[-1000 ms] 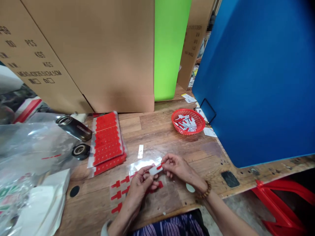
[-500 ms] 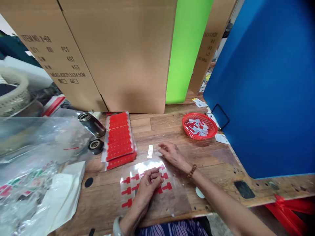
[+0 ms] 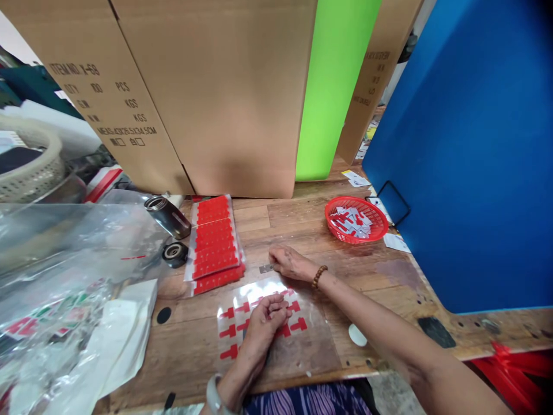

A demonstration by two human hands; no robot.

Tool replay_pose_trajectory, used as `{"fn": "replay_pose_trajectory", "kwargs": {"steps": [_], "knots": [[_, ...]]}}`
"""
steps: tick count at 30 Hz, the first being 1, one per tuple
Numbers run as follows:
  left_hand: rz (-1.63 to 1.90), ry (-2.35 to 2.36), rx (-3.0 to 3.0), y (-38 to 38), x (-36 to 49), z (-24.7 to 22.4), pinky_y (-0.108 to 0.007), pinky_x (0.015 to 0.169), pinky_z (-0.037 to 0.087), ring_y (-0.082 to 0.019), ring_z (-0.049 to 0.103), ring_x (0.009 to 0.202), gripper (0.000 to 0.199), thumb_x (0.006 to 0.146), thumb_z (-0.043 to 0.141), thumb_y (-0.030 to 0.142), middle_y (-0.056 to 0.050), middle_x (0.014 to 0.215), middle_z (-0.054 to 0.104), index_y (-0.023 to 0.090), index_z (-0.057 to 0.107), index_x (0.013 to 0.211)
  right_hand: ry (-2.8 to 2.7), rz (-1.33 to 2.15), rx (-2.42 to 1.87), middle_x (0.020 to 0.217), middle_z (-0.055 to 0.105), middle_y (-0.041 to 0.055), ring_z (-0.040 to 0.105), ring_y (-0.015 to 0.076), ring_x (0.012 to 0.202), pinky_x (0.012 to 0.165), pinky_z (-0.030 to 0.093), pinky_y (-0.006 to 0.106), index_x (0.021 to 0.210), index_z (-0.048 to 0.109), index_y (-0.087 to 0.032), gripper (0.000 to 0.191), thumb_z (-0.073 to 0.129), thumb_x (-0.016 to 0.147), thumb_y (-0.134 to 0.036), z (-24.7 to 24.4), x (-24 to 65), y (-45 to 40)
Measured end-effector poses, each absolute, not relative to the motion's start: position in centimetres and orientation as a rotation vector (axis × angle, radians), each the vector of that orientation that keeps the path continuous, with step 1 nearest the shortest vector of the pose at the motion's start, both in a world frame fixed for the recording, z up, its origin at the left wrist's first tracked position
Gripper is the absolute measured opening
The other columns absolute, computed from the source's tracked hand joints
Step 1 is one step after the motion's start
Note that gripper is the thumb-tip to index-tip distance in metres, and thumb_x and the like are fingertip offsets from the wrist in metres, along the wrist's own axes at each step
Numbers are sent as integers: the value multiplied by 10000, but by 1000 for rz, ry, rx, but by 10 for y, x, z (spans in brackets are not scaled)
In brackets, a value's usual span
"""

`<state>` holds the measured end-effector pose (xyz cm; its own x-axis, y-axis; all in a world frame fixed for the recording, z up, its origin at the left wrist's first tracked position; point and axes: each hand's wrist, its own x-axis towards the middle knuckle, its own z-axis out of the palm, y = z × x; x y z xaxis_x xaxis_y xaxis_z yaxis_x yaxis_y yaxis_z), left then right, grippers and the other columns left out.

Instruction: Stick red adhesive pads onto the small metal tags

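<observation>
A clear plastic sheet (image 3: 319,346) with rows of red T-shaped stickers (image 3: 228,351) lies on the table before me. Over its middle rests my left hand (image 3: 265,325), fingers curled together; whatever is in them is hidden. Just beyond the sheet, my right hand (image 3: 287,262) is closed at the right end of a small flat rectangular plate (image 3: 265,269), which looks grey with small holes. To the left lies a stack of red sticker sheets (image 3: 216,236). A red basket (image 3: 384,230) at the right holds several small pale plates with red on them (image 3: 354,222).
A dark flask (image 3: 168,218) leans beside its cap (image 3: 175,254) at left. Clear plastic bags (image 3: 78,323) cover the left side. Tall cardboard (image 3: 216,104) and a green panel (image 3: 337,92) stand behind, with a blue board (image 3: 466,173) and black wire stand (image 3: 400,202) at right.
My right hand has moved left and down onto the small plate and closed on its end; the plate looks darker now. My left hand stays over the sheet. The whole view has shifted slightly.
</observation>
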<state>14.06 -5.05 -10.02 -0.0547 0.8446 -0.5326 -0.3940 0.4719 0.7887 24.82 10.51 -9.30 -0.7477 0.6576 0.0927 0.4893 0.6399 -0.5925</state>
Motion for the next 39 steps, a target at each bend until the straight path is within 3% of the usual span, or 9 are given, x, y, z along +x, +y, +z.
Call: {"fn": "replay_pose_trajectory", "kwargs": {"steps": [3, 9, 13, 18, 22, 28, 35, 39], "knots": [[1084, 1256, 409, -50, 141, -92, -292, 792, 492, -178, 663, 809, 502, 605, 816, 372, -120, 943, 676, 116, 611, 985, -2469, 815, -1013, 694, 549, -13, 484, 125, 665, 626, 349, 215, 740, 534, -171, 156, 484, 743, -24, -88, 255, 90], [1274, 1119, 268, -44, 149, -77, -289, 818, 497, -162, 654, 858, 353, 718, 736, 379, -79, 961, 675, 158, 597, 956, -2203, 658, -1156, 816, 543, 47, 489, 181, 782, 715, 382, 280, 821, 514, -177, 151, 420, 830, -60, -76, 262, 17], [1378, 1105, 258, -42, 153, -72, -219, 735, 496, -106, 628, 736, 312, 662, 777, 340, -3, 815, 661, 156, 618, 858, -2146, 734, -1106, 896, 561, 66, 496, 210, 865, 785, 413, 330, 913, 550, -179, 128, 444, 885, -113, -73, 260, -22], [1317, 1128, 240, -40, 144, -78, -251, 679, 531, -140, 650, 699, 297, 632, 793, 279, -28, 765, 675, 136, 611, 819, -1937, 1080, -1029, 929, 577, 31, 546, 166, 850, 758, 454, 280, 971, 578, -207, 133, 516, 883, -129, -80, 278, -20], [1246, 1243, 255, -37, 134, -86, -211, 579, 532, -113, 636, 586, 228, 685, 757, 245, -52, 708, 674, 103, 626, 807, -1882, 956, -1243, 907, 563, 47, 548, 170, 831, 762, 440, 294, 950, 581, -182, 143, 473, 896, -105, -96, 292, -4], [1252, 1293, 353, -35, 126, -95, -148, 460, 486, -67, 575, 467, 368, 602, 818, 336, -39, 643, 666, 68, 659, 798, -2046, 799, -1292, 868, 527, 51, 512, 178, 805, 745, 417, 293, 860, 570, -176, 165, 449, 880, -65, -106, 285, 1], [1195, 1321, 320, -35, 123, -96, -194, 556, 553, -107, 648, 540, 225, 688, 772, 225, -72, 701, 700, 81, 648, 809, -2072, 809, -1409, 775, 517, 24, 492, 172, 757, 704, 386, 279, 729, 496, -185, 193, 484, 799, -6, -99, 278, 9], [1214, 1333, 327, -36, 122, -100, -208, 618, 569, -124, 681, 599, 152, 748, 702, 116, -92, 769, 722, 87, 630, 879, -2090, 731, -1403, 836, 525, 46, 485, 193, 800, 738, 388, 306, 816, 513, -183, 158, 450, 844, -41, -103, 277, 3]]}}
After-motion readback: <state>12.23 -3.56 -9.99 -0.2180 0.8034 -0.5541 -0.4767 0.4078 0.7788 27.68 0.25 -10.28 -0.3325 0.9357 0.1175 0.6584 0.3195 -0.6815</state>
